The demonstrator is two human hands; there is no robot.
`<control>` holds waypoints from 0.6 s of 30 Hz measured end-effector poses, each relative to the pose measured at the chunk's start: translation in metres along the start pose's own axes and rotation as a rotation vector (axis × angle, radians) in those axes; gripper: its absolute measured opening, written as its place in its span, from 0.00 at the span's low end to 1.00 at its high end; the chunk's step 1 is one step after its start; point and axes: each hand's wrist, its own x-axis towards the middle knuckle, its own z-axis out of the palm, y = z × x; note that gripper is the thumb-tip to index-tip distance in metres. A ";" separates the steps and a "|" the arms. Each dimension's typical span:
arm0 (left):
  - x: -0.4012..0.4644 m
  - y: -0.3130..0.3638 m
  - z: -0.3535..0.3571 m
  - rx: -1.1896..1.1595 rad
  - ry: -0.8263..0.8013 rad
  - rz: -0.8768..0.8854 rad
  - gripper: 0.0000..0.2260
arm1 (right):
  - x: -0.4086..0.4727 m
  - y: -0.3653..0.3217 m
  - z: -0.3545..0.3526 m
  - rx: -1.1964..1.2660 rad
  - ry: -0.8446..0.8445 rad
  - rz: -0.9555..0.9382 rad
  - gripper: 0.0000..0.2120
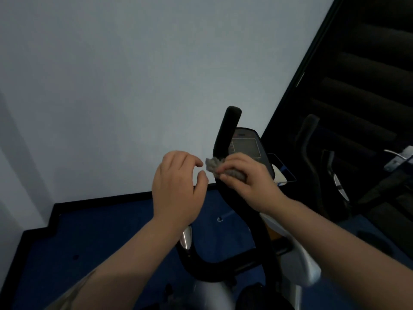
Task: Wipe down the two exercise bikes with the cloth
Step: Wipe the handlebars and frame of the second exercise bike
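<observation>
I see the cloth [220, 167] bunched against the black handlebar [225, 139] of the nearer bike [263, 249], about halfway up the bar. My right hand [248, 177] clenches the cloth around the bar; my left hand [176, 189] hangs just beside it, fingers loosely curled, grasping nothing. The bar's long axis runs up and slightly right from the grip, so I judge the next stroke goes along it, right hand leading. The second bike [317, 166] stands to the right by the dark window [368, 63].
</observation>
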 end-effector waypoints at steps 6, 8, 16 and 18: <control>0.000 0.009 -0.006 -0.099 -0.010 -0.029 0.07 | -0.002 -0.007 -0.005 0.162 -0.068 0.057 0.06; -0.003 0.016 -0.010 -0.142 0.017 -0.024 0.06 | -0.020 -0.007 0.004 0.219 -0.033 0.095 0.05; -0.052 0.057 0.014 -0.356 -0.338 0.075 0.12 | -0.149 0.015 -0.010 0.369 -0.085 0.294 0.04; -0.057 0.058 0.020 -0.313 -0.427 0.094 0.13 | -0.138 0.013 -0.005 0.389 -0.039 0.306 0.04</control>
